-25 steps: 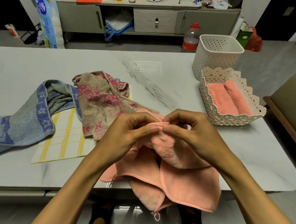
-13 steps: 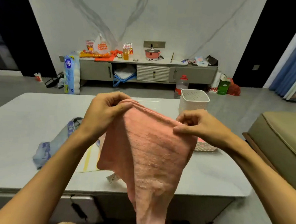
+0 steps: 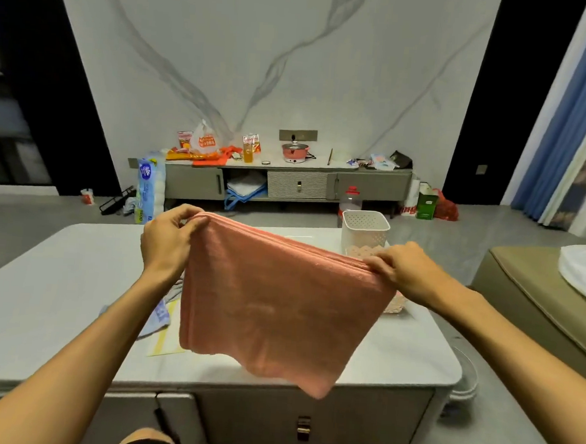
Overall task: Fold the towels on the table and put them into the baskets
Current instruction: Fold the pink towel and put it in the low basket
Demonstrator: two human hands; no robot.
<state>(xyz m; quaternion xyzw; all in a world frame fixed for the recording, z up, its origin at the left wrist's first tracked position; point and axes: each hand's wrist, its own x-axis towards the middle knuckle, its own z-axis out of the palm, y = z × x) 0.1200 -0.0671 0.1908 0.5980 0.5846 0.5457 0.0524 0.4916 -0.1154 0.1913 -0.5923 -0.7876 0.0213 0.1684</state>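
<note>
Marble-topped table (image 3: 58, 276) fills the room's middle, and above it hangs a pink towel (image 3: 272, 309), doubled over, not yet basketed. Other towels (image 3: 157, 316) lie unfolded behind it; baskets (image 3: 365, 228) wait beyond. Left hand (image 3: 163, 244) and right hand (image 3: 405, 270) each pinch a top corner tight.

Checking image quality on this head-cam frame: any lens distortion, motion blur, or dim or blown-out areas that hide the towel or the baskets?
Head view: wide-angle bending at the edges, curving the table and curtain; room light dim and even, no glare; doorways either side nearly black; pink towel slightly soft yet readable, held by left hand and right hand; the towel hides most of the low lace basket; tall white basket clear.
</note>
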